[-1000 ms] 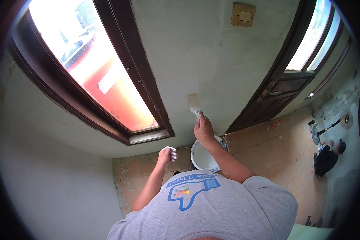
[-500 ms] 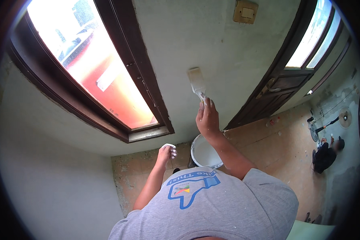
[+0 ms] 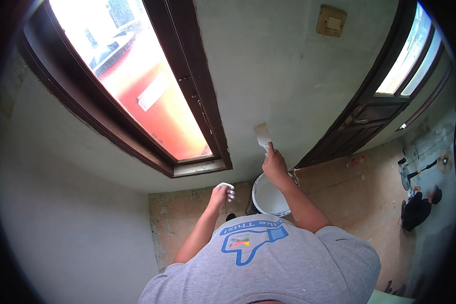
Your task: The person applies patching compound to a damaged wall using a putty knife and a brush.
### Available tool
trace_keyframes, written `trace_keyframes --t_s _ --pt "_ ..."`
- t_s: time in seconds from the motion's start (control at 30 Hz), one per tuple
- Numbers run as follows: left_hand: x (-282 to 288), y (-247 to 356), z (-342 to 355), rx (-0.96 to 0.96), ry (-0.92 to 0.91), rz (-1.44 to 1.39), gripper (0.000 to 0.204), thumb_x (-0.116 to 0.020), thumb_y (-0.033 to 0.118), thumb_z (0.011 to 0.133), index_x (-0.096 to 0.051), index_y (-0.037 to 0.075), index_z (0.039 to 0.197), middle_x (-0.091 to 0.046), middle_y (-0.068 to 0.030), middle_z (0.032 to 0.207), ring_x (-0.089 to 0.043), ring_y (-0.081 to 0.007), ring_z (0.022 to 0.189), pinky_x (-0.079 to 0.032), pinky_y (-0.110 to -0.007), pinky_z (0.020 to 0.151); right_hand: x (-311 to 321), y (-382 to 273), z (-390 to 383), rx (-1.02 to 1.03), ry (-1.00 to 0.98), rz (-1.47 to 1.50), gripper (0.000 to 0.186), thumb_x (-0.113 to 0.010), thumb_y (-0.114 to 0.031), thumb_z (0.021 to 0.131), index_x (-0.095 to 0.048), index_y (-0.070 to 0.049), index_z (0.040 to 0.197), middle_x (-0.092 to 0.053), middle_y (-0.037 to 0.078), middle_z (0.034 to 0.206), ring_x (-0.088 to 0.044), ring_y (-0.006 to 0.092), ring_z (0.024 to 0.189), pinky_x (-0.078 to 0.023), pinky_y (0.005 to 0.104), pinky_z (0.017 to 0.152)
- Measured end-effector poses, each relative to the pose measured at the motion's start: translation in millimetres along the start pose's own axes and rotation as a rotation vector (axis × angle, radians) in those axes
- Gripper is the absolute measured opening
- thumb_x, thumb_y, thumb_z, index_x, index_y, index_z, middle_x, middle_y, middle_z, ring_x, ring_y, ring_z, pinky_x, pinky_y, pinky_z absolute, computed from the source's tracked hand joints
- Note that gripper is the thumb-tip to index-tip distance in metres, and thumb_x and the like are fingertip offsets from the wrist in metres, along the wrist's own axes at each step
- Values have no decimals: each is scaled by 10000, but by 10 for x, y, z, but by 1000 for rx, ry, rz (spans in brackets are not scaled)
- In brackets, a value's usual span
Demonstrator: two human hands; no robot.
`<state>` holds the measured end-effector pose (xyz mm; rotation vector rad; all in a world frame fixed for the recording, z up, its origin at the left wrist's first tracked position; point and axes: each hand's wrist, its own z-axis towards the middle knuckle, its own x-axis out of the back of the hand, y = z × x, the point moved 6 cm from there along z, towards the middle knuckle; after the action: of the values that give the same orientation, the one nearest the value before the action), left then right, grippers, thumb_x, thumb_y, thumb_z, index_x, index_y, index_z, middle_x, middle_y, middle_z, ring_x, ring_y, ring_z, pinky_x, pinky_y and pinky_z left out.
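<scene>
My right hand [image 3: 272,164] grips a paintbrush [image 3: 263,133] with pale bristles against or close to the greenish-white wall [image 3: 278,71], between a dark-framed window and a dark door. Below it on the floor stands a white-rimmed bucket [image 3: 271,195] holding white paint, partly hidden by my arm. My left hand [image 3: 223,196] is curled round a small white object [image 3: 225,186], too small to name, low near the wall; white smears show on its fingers.
The tall window [image 3: 216,121] is at left, the panelled door [image 3: 370,124] at right. A switch plate [image 3: 331,20] is high on the wall. On the tiled floor [image 3: 339,197] at far right, a person in dark clothing [image 3: 418,210] crouches by a standing fan [image 3: 443,163].
The brush in my right hand went up the wall at half a second ago and is now lower again. The view has shifted slightly, so the wall and frames appear further right.
</scene>
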<state>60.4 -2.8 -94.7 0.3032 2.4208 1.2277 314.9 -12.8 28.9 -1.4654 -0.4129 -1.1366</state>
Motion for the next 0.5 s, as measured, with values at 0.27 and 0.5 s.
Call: trace_keyframes --t_s 0.27,0.5 --pt "-12 -6 22 -14 -13 -11 229 -443 158 962 -624 18 973 -662 -79 783 -639 -157 635 -500 -286 558 410 -5 -172 36 268 110 365 -567 -79 903 -484 29 1241 -637 252 939 -637 431 869 -504 525 751" --pt "-77 -22 55 -16 -37 6 235 -446 178 964 -624 25 972 -661 -72 786 -645 -159 646 -501 -289 563 1070 -261 86 240 535 129 305 -590 -64 902 -523 39 1181 -616 240 899 -634 420 807 -515 474 688"
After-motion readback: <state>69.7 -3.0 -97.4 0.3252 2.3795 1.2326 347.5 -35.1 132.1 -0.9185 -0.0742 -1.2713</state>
